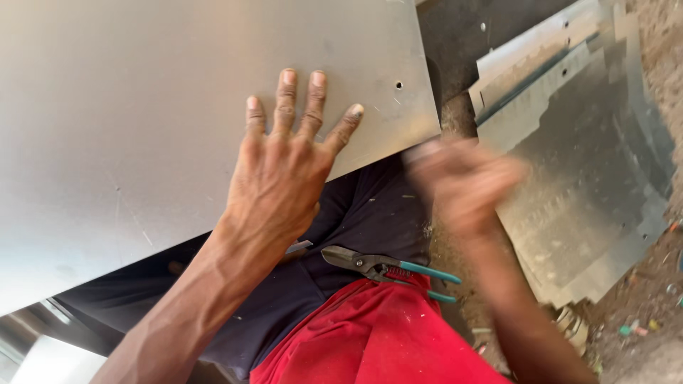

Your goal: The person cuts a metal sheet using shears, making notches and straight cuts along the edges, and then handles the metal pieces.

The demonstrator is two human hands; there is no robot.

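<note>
the large flat grey sheet of metal [163, 107] fills the upper left of the head view and lies over the person's lap, its lower edge running on a slant from lower left up to the right corner near the small punched hole [399, 84]. its long axis cannot be fixed, since the sheet runs out of view at the top and left; the visible corner points toward the right, at the ground.

left hand [284, 160]: flat on the sheet, palm down, fingers spread and straight, tips toward the top of the view, not gripping. judged: the spread palm presses the sheet down against the legs so it does not slide or flex.

right hand [462, 181]: blurred, just beside the sheet's lower right corner. fingers look loosely curled; cannot tell whether it grasps the edge or anything else.

the pair of metal snips with teal handles [388, 269] lies on the lap, across the dark trousers [356, 213] at the edge of the red cloth [377, 334], untouched, blades to the left, handles to the right. judged: parked within reach of either hand.

to the right, on the dirt ground [651, 291], a pile of cut grey sheet-metal offcuts with stepped edges [576, 178] lies well apart from the left hand, near the right one.
</note>
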